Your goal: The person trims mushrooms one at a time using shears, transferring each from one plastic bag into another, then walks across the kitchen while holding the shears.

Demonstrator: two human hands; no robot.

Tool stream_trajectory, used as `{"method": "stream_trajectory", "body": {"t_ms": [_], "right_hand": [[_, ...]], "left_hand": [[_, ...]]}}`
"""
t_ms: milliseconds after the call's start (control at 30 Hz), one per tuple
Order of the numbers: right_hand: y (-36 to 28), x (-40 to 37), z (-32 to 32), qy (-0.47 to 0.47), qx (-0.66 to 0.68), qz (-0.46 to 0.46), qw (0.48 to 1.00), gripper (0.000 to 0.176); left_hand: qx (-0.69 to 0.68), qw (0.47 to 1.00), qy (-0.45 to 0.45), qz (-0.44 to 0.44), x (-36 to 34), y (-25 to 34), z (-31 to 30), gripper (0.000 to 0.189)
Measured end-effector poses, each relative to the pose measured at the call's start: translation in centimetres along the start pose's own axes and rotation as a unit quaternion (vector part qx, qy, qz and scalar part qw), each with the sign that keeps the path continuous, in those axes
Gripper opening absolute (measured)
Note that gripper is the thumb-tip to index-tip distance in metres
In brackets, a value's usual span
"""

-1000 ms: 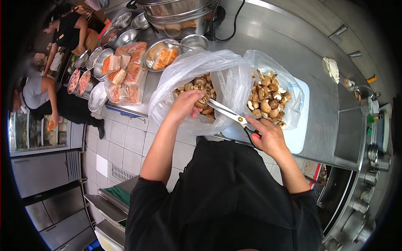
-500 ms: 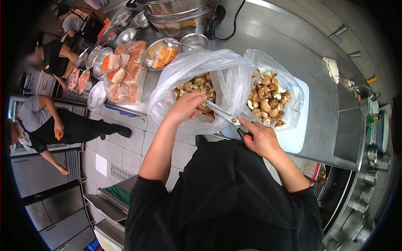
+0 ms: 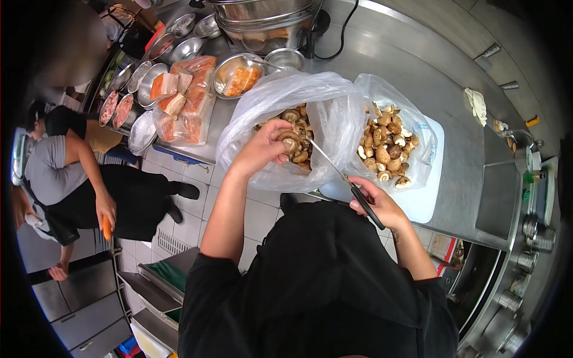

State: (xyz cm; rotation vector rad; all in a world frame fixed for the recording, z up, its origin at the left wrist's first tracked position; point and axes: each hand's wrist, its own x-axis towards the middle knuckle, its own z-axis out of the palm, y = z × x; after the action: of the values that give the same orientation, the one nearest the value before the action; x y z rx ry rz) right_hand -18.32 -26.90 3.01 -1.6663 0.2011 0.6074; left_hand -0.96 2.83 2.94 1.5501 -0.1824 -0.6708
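My left hand [image 3: 262,149] is closed on a brown mushroom [image 3: 290,142] with its gilled underside showing. It is over the mouth of a large clear plastic bag [image 3: 239,128], where several other mushrooms lie. In my right hand [image 3: 382,206] is a pair of scissors [image 3: 329,160] with black handles. The blades are seen edge-on, with their tips beside the held mushroom but apart from it. To the right, a second clear bag [image 3: 425,146] lies spread on a white cutting board [image 3: 422,200], holding several mushrooms with short-cut stems.
Packs of orange-rinded meat [image 3: 197,104] and a bowl with an orange piece [image 3: 224,80] stand at the left. A steel steamer [image 3: 262,24] with a black cord is at the back. A co-worker [image 3: 57,161] stands left, a carrot-like orange item in hand.
The scissors have turned edge-on and drawn away from my left hand. My left hand now shows a mushroom in its fingers. The co-worker at the left has moved closer.
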Motion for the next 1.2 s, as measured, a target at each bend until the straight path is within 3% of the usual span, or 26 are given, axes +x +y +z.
{"method": "stream_trajectory", "body": {"t_ms": [67,400,633,700,767,800,967,1033,1100,1167,1200], "right_hand": [[0.4,-0.2,-0.2,-0.003,-0.064,-0.053,0.996,0.062],[0.2,0.2,-0.6,-0.037,-0.032,-0.054,0.997,0.062],[-0.7,-1.6,0.2,-0.017,0.020,-0.030,0.999,0.061],[-1.4,-2.9,-0.2,0.000,0.010,-0.027,1.000,0.060],[-1.7,-4.1,-0.9,0.032,-0.049,-0.035,0.998,0.057],[-1.4,-4.9,-1.7,0.049,-0.003,-0.027,0.998,0.057],[1.9,-8.3,-6.1,0.215,0.100,-0.007,0.971,0.058],[2.2,-8.7,-6.5,0.258,0.096,-0.006,0.961,0.058],[3.0,-8.9,-6.8,0.322,0.110,0.005,0.940,0.058],[3.6,-9.0,-6.9,0.330,0.113,-0.002,0.937,0.058],[3.9,-9.1,-6.7,0.328,0.120,-0.001,0.937,0.058]], "left_hand": [[0.003,1.000,-0.009,0.009,0.1,0.1,0.1,0.032],[0.031,0.993,-0.115,-0.018,-0.1,1.5,2.4,0.036],[0.041,0.992,-0.119,-0.025,-0.7,3.0,3.3,0.034],[0.073,0.994,-0.079,-0.022,-0.8,3.5,3.9,0.032],[0.081,0.995,-0.056,-0.019,-0.7,4.6,5.2,0.031],[0.090,0.995,-0.025,-0.018,-0.6,5.2,5.9,0.031],[0.193,0.978,-0.072,0.030,2.2,8.1,13.8,0.037],[0.271,0.953,-0.050,0.122,4.9,7.6,16.5,0.041],[0.320,0.937,-0.025,0.137,7.8,7.0,18.2,0.042],[0.367,0.917,0.003,0.155,8.8,7.0,18.7,0.043],[0.319,0.938,-0.026,0.131,7.7,8.7,18.3,0.045]]}}
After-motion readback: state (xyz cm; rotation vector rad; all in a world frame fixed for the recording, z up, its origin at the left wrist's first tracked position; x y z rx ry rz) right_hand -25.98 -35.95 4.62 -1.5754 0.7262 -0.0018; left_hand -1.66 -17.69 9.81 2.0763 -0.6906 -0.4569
